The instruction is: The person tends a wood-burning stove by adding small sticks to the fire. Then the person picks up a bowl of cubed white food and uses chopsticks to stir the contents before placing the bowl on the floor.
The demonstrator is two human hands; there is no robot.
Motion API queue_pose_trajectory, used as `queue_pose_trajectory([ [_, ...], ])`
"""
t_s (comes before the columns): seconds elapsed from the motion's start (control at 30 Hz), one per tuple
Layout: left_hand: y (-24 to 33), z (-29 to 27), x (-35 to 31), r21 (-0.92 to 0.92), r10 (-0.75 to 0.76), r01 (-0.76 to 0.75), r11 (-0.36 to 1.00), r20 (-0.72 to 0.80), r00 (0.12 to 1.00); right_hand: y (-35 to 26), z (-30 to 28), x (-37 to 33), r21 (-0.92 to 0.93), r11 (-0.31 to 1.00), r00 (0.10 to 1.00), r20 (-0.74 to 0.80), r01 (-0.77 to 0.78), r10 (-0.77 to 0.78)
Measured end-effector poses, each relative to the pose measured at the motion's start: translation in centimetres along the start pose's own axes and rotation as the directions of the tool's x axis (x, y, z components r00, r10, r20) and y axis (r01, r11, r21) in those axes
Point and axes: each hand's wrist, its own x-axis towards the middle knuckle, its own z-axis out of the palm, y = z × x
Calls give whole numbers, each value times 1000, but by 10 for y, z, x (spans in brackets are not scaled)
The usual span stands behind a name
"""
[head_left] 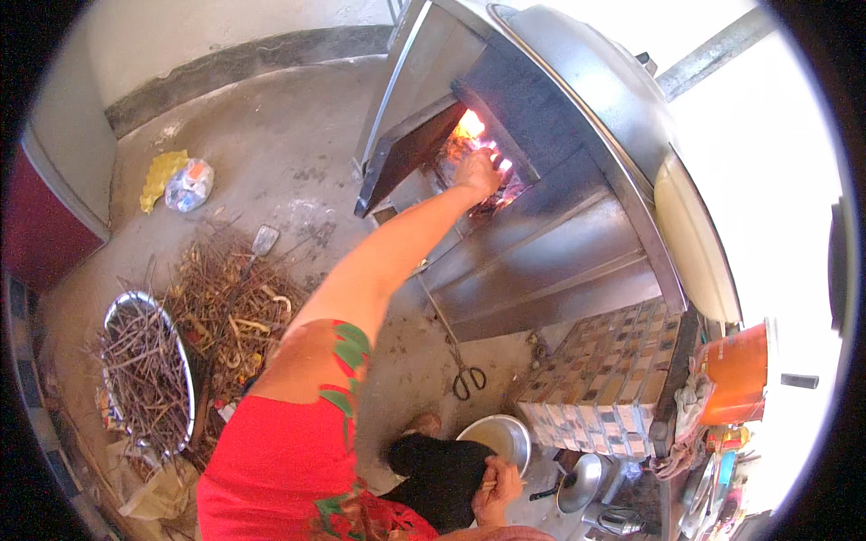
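Note:
My left arm, in a red sleeve with green leaf shapes, stretches to a metal stove [559,243] whose firebox door [410,158] hangs open. Flames [470,126] and glowing fuel burn inside. At the mouth of the firebox is my left hand [478,173], fingers curled; what they hold, if anything, is hidden. My right hand [501,487] stays low by my dark-clothed leg [437,473], its fingers closed around something pale and too small to name. Beside that hand stands a pale metal basin [505,435]. Iron tongs [467,380] with looped handles lie on the floor below the stove.
Left of my arm, a rimmed basin [188,397] heaped with sticks stands by a twig pile [221,293] with a small shovel [264,240]. Plastic bags [188,186] lie farther off. A large domed lid [586,68] tops the stove. At right are a tiled block [600,388] and an orange bucket [732,374].

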Motion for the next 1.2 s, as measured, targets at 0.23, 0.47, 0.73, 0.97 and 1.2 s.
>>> queue_pose_trajectory([
  [0.23,-81,1,-47,-73,515,-518,852,-55,855,-4,5,11,3,1000,999,-9,30,-30],
  [0.47,-199,-231,-280,126,-3,-37,991,302,953,-22,7,-2,74,994,997,14,-80,79],
  [0.73,-291,-469,-502,149,-442,606,781,-554,706,-12,2,-12,11,999,995,93,-36,35],
  [0.97,-375,-510,-617,81,-556,916,394,-772,308,-11,3,-12,-67,997,997,60,44,-40],
  [1.2,-354,-476,-597,202,-614,961,187,-740,275,-6,0,-15,-137,991,994,104,-2,17],
])
